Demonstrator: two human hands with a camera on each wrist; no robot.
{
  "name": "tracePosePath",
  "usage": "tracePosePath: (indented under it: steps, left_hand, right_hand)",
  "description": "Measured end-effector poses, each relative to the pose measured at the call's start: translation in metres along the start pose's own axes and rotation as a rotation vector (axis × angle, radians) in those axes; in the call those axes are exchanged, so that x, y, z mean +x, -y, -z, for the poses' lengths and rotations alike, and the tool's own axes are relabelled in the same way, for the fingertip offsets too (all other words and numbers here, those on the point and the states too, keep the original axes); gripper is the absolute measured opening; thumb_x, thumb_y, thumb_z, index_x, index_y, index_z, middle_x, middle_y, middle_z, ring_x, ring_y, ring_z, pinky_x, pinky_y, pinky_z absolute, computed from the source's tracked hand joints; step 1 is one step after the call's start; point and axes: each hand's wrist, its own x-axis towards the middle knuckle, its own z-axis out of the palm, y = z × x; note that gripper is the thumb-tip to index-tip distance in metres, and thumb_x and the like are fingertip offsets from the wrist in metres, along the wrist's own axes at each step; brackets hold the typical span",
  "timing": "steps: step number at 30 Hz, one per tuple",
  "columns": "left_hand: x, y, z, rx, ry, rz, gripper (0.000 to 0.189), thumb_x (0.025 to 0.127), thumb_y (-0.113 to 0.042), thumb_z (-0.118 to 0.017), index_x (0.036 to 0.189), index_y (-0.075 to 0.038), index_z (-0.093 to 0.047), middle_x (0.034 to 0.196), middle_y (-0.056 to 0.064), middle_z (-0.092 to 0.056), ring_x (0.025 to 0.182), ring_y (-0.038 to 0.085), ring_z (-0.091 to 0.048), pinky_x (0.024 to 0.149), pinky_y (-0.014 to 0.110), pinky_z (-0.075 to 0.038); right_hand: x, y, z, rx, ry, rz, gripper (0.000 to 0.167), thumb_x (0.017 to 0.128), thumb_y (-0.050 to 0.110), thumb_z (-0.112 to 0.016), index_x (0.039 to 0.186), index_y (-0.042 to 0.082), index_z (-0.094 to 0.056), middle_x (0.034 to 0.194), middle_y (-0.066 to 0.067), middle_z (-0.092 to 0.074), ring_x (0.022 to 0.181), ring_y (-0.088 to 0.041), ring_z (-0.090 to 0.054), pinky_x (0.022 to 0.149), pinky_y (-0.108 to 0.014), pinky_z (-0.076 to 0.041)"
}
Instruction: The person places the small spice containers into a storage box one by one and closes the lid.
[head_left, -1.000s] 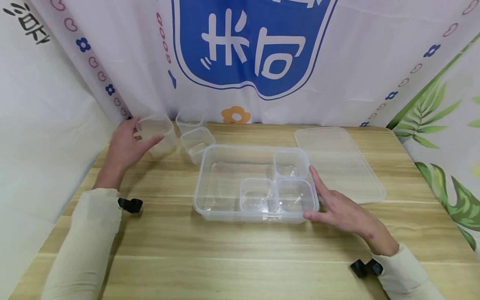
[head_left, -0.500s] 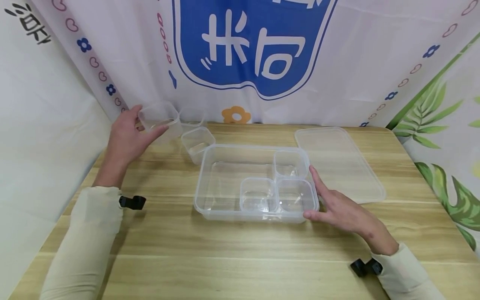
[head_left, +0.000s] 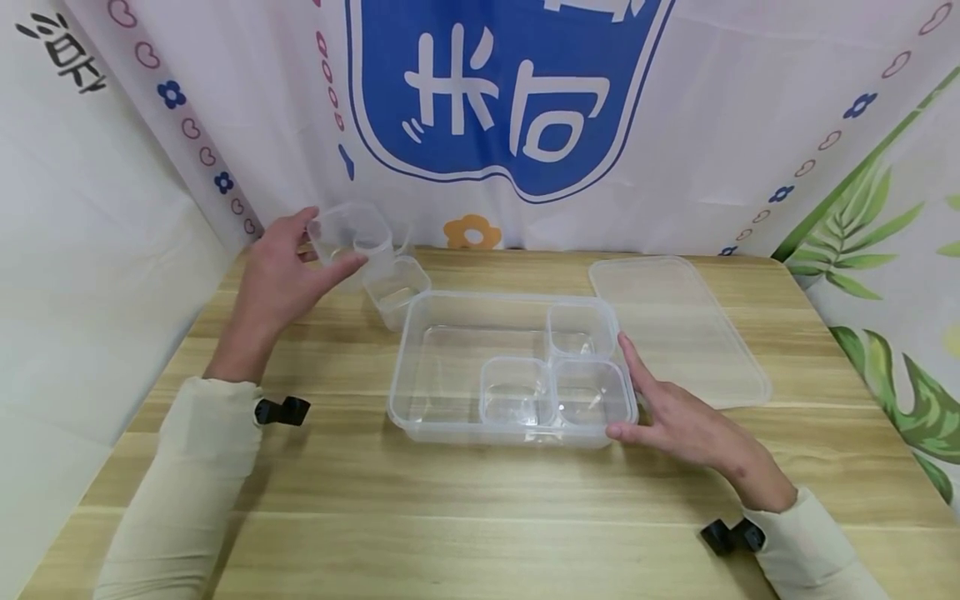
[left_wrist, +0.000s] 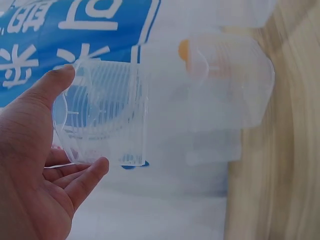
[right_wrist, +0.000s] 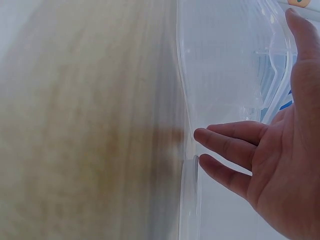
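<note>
My left hand (head_left: 281, 271) grips a clear plastic container (head_left: 348, 237) by its upper part, thumb on one side and fingers on the other. In the left wrist view that container (left_wrist: 110, 112) is raised off the wood. My right hand (head_left: 675, 417) touches the right end of a large clear plastic box (head_left: 450, 431), with thumb and index finger spread along the rim. In the right wrist view its fingers (right_wrist: 225, 145) extend along the box's side. Inside the box, three small clear containers (head_left: 517, 392) stand in the right half.
Two more small containers stand behind the box's left corner; the nearer one (head_left: 397, 292) shows fully, the other is partly behind the held container. A flat clear lid (head_left: 682, 333) lies right of the box. A printed cloth (head_left: 675, 167) hangs along the table's (head_left: 450, 517) back edge.
My left hand has lifted the container and carried it to the right, so it now overlaps the rear small container. The right hand and the large box have stayed put.
</note>
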Motion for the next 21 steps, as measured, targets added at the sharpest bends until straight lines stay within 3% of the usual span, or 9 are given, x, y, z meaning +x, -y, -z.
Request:
tracePosePath:
  steps: [8,15,21]
  left_hand:
    - [-0.008,-0.021,-0.011,-0.027,0.044,-0.074,0.098,0.084,-0.057,-0.08,0.155,-0.002,-0.042,0.144,0.023,-0.051,0.123,0.04,-0.057,0.098,0.052,-0.052]
    - [-0.017,-0.041,-0.026,-0.052,0.067,-0.176,0.088,0.084,-0.048,-0.084,0.149,-0.001,-0.048,0.135,0.022,-0.055,0.11,0.039,-0.065,0.089,0.05,-0.057]
    - [-0.021,-0.057,-0.036,-0.081,0.108,-0.238,0.087,0.084,-0.041,-0.086,0.149,0.002,-0.047,0.134,0.023,-0.054,0.116,0.037,-0.06,0.09,0.047,-0.058]
  right_hand:
    - [0.0,0.001,-0.001,-0.008,-0.001,-0.003,0.114,0.096,0.041,-0.074,0.164,0.021,0.014,0.155,-0.036,-0.032,0.128,-0.047,-0.053,0.104,-0.063,-0.042]
    - [0.0,0.001,-0.001,-0.006,-0.001,-0.005,0.114,0.095,0.042,-0.074,0.164,0.021,0.014,0.153,-0.037,-0.035,0.127,-0.046,-0.054,0.103,-0.063,-0.043]
    - [0.0,0.002,0.0,-0.004,-0.002,-0.006,0.114,0.095,0.042,-0.075,0.164,0.02,0.014,0.154,-0.036,-0.034,0.127,-0.046,-0.054,0.103,-0.063,-0.043]
